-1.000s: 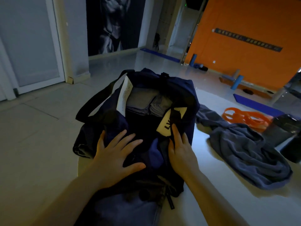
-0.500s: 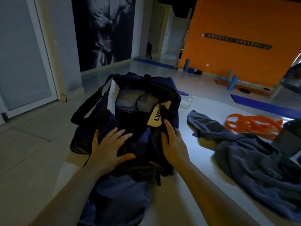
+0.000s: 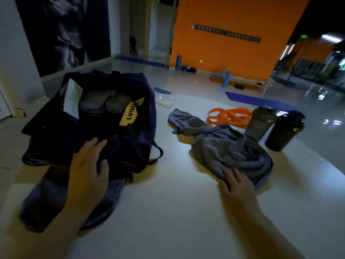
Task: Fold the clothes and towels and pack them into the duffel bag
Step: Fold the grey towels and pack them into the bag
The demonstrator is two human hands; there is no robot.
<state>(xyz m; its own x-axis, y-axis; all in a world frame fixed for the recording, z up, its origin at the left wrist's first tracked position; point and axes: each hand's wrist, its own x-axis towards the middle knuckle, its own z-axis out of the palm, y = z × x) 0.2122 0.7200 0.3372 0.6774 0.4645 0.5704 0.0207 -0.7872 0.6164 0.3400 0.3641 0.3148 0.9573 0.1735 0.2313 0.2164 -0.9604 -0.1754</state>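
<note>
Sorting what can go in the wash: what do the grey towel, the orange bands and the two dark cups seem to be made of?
Grey towel: soft matte cloth, probably terry or microfibre; it lies in loose rumpled folds.
Orange bands: likely rubber or latex; thin, flat, smooth loops with a slight sheen.
Two dark cups: probably hard plastic; rigid smooth walls, one looks faintly see-through. Metal cannot be ruled out in this dim light.

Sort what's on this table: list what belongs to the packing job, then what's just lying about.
Part of the job:
duffel bag, open, folded grey items inside
grey towel, crumpled, unfolded
denim garment under the bag's near end
left hand on the bag
right hand touching the towel

Lying about:
orange resistance bands
two dark shaker bottles
clear plastic bottle
</note>
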